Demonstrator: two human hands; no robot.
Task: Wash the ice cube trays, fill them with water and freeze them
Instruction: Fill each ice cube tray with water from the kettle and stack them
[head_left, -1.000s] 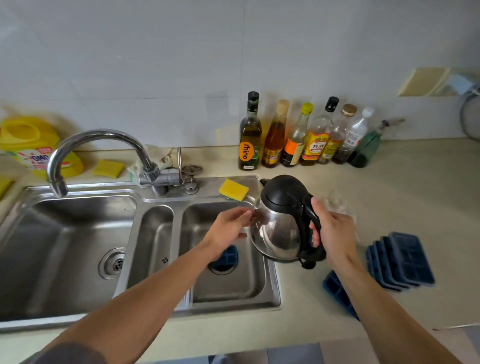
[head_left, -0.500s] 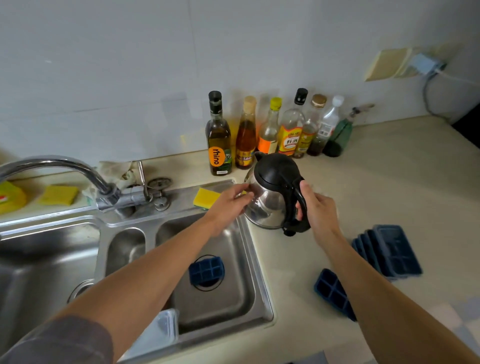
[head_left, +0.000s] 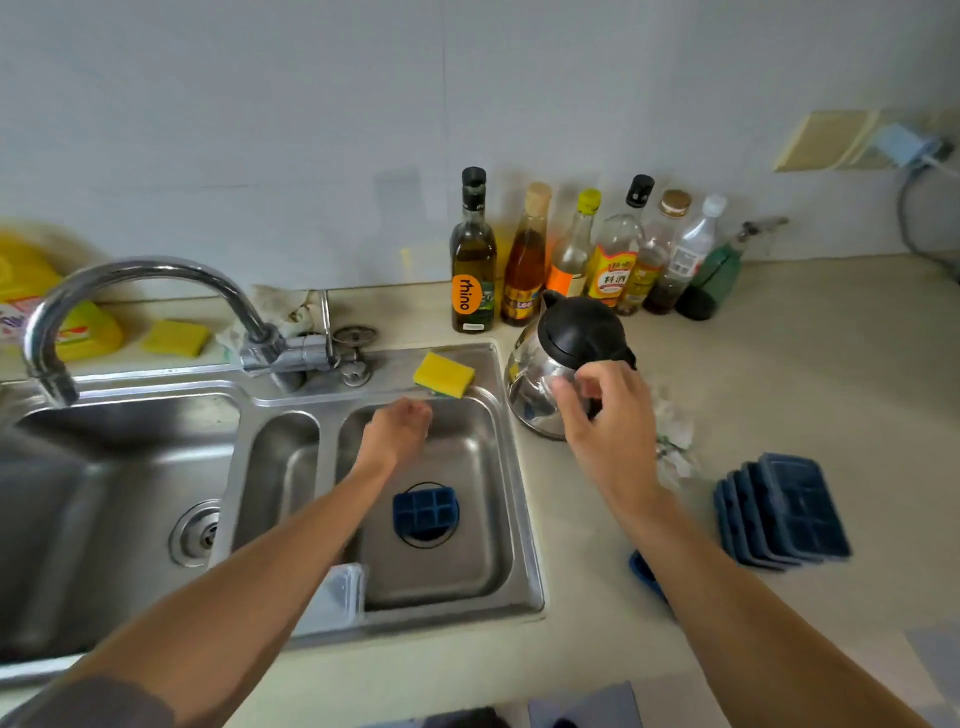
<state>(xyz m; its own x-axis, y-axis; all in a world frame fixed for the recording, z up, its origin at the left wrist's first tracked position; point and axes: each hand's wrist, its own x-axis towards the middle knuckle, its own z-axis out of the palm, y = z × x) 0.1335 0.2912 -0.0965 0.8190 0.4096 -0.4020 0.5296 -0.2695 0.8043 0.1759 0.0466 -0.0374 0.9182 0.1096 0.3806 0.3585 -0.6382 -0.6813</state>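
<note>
Head-camera footage shows the ice cube trays split between two places. One dark blue tray lies over the drain of the right-hand sink basin, cells upward; whether any water stands in it cannot be told. A stack of trays leans on the countertop to the right, well apart from the sink, and the edge of a further blue tray is glimpsed behind the right forearm. None of these is seen to hold water, and no freezer is in view, so filling and freezing are judged to be undone.

The left hand is held over the back of the basin with fingers loosely curled and nothing in it, just short of the yellow sponge that rests on the sink rim. From this, washing is judged to be the step in hand, with the tray in the basin as its likely object. The right hand is spread loosely in front of the kettle, fingers parted and gripping nothing; the kettle stands on the countertop beside the sink. Faucet water is not seen running. Bottles line the wall behind.
</note>
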